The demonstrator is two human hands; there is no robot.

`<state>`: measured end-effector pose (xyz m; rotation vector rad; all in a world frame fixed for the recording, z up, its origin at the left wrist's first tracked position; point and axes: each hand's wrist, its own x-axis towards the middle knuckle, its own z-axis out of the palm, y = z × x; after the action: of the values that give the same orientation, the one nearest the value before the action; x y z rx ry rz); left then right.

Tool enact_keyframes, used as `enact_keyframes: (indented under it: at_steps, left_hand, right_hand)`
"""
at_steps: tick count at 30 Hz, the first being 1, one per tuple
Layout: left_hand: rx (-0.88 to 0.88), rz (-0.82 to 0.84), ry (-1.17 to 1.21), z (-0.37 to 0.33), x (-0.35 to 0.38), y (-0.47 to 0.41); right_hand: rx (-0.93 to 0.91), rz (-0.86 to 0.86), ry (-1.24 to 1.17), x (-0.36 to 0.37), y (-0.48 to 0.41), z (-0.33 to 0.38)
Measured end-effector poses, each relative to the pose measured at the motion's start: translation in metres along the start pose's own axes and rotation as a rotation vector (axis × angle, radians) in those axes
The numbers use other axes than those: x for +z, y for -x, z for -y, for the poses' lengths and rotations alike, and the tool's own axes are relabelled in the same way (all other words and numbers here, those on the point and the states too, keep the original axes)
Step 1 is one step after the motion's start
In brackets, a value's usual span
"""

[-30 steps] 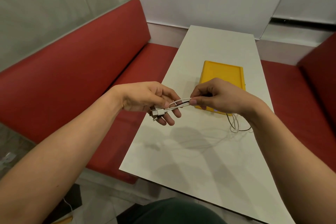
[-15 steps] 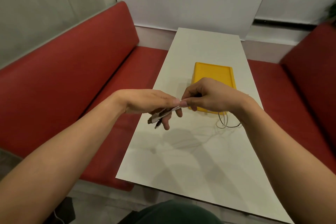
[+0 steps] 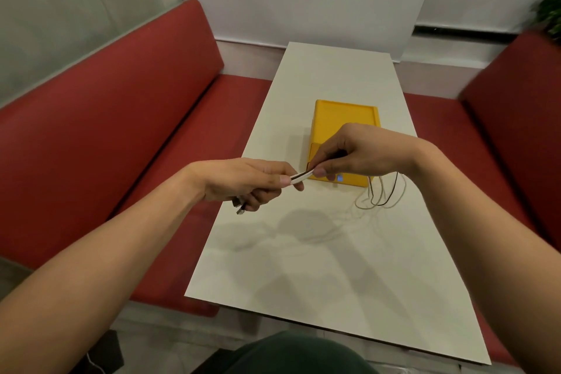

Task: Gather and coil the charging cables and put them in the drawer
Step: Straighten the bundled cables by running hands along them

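My left hand and my right hand hold the charging cables between them above the white table. The strands, white and dark, run taut from one pinch to the other. Plug ends stick out below my left fingers. Slack loops of cable hang under my right wrist down to the tabletop. Behind my right hand a yellow drawer box lies on the table; my hand hides part of its front, and I cannot tell whether its drawer is open.
Red padded benches run along the table's left and right sides. A white wall closes the far end. Green leaves show at the top right edge. My lap sits at the bottom edge.
My hands have drawn a little apart and the cable span between them has straightened. The hanging loops under my right wrist have shifted. The camera has tilted slightly.
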<state>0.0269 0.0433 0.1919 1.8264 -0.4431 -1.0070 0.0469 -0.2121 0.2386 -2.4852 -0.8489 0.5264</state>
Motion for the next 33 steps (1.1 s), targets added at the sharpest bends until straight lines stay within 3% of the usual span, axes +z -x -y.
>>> enact_keyframes:
  at_steps: [7, 12, 15, 23, 29, 33]
  left_hand:
    - [0.095, -0.014, -0.151, -0.008, 0.012, -0.012]
    - [0.168, -0.021, 0.129, -0.009, 0.02, -0.026]
    - [0.124, -0.048, 0.259, -0.013, 0.027, -0.036]
    - [0.094, -0.062, 0.253, -0.015, 0.037, -0.043]
    - [0.214, -0.179, 0.138, -0.016, 0.041, -0.042]
    - [0.213, -0.184, 0.24, -0.012, 0.04, -0.039]
  right_hand:
    - [-0.064, -0.108, 0.01, 0.0, 0.006, -0.007]
    - [-0.077, -0.128, 0.071, -0.008, 0.012, -0.011]
    - [-0.084, -0.144, 0.109, -0.011, 0.016, -0.013]
    - [-0.126, -0.223, 0.08, -0.008, 0.019, -0.024]
    - [-0.195, -0.269, 0.027, 0.0, 0.021, -0.045]
    - [-0.27, -0.407, 0.107, 0.017, 0.018, -0.06]
